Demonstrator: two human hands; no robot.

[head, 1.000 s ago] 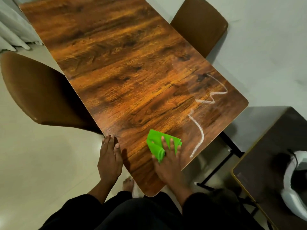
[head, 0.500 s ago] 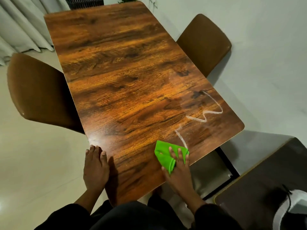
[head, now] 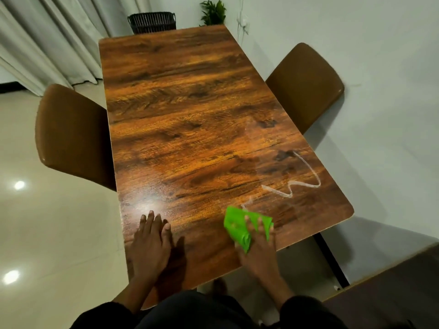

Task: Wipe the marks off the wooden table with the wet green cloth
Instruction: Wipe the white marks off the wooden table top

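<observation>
A: Biggest first?
B: Wooden table (head: pixel 190 119), long, running from near edge to far wall. Brown chair (head: pixel 71 136) tucked in on the left, another brown chair (head: pixel 306 84) on the right. Pale curtain (head: pixel 47 39) far left, dark basket (head: pixel 152 21) and small green plant (head: pixel 212 11) past the far end.

A: And the marks?
B: White zigzag mark (head: pixel 293 184) toward the near right corner — running from far right down to just beside the cloth.

A: Where's the cloth?
B: Wet green cloth (head: pixel 240 227), bunched, flat on the tabletop near the near edge, right of centre, touching the low end of the mark.

A: Hands?
B: Right hand (head: pixel 260 250) pressed on top of the cloth, fingers spread over it, pinning rather than clenching — slightly blurred. Left hand (head: pixel 150 245) released, palm down and flat on bare wood at the near left, holding nothing, well apart from the cloth.
</observation>
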